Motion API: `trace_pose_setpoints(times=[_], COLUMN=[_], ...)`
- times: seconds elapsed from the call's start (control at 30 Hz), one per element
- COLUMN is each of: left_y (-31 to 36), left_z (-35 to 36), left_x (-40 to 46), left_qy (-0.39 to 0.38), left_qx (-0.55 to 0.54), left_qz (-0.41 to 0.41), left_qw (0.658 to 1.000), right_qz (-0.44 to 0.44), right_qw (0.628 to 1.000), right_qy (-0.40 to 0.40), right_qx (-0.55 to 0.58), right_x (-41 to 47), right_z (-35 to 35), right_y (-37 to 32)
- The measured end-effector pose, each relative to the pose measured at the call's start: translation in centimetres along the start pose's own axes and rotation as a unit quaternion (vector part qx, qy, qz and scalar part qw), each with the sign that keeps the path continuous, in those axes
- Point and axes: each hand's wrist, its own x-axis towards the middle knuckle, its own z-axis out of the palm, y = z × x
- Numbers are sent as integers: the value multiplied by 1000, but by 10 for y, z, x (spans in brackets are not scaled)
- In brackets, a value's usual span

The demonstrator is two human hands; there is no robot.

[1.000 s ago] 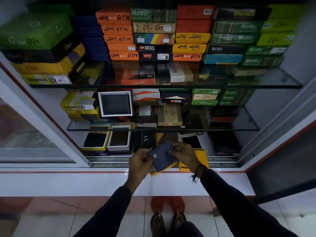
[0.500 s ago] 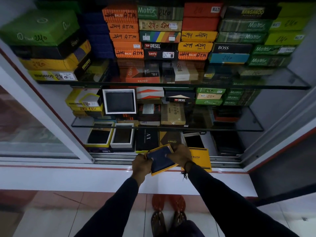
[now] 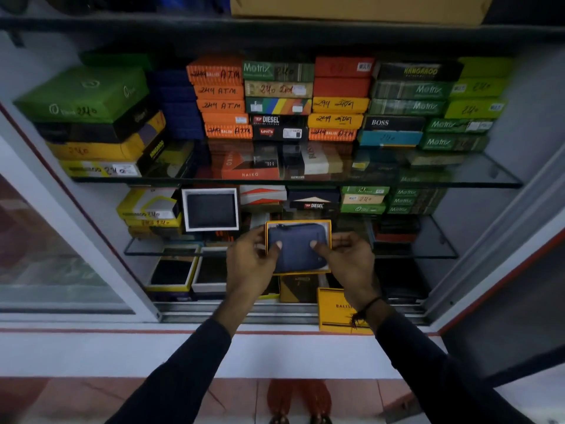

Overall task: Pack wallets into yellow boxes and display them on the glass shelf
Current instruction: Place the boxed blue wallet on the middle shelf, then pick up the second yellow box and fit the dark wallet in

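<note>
a: where are the hands?

b: both are raised in front of the cabinet, forearms in dark sleeves reaching up and forward. the left hand [image 3: 249,264] grips the left side of the yellow box [image 3: 298,223], and the right hand [image 3: 348,264] grips its right side.

a: fingers?

b: curled around the box edges on both sides, with each thumb laid on the face of the navy wallet [image 3: 298,249] that sits inside the box. so both hands are clasping the box, thumbs pressing the wallet. a dark cord band [image 3: 365,310] sits on the right wrist.

a: and where is the box?

b: held open-face toward the camera, upright, at the front edge of the lower glass shelf [image 3: 428,255]; i cannot tell whether it touches the glass. just to its left stands a white open box [image 3: 210,209] showing a dark wallet.

a: anything below?

b: a yellow lid [image 3: 334,310] marked balisi lies on the cabinet's bottom ledge, under the right wrist. two more open boxes sit lower left.
</note>
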Motion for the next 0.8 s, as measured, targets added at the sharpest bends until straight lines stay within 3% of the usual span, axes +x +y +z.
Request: trace_pose_setpoints(times=[0.2,0.4,0.57,0.63,0.7,0.73,0.8], left_y=[16,0,-6,-12,-24,-31,-44], left_z=[37,54,54,59,71,79,100], left_x=[77,103,66,34,-5,-25,-61], left_qy=[12,-17,79,146,161,128,-13], left_qx=[76,117,92,98,121,121,130], left_qz=[-3,-2,20,83,171,216,300], left_qw=[997,993,992,981,965,960,945], right_qz=[11,37,13,-46,-100,-112,-98], right_qw=[999,998,999,994,983,979,979], right_qy=[41,-7,32,90,140,152,150], right_qx=[-18,-46,-16,-32,-66,-77,-101], right_x=[65,96,83,66,42,29,8], right_z=[32,43,17,-2,-23,-32,-51], right_y=[-28,-19,-3,16,42,57,90])
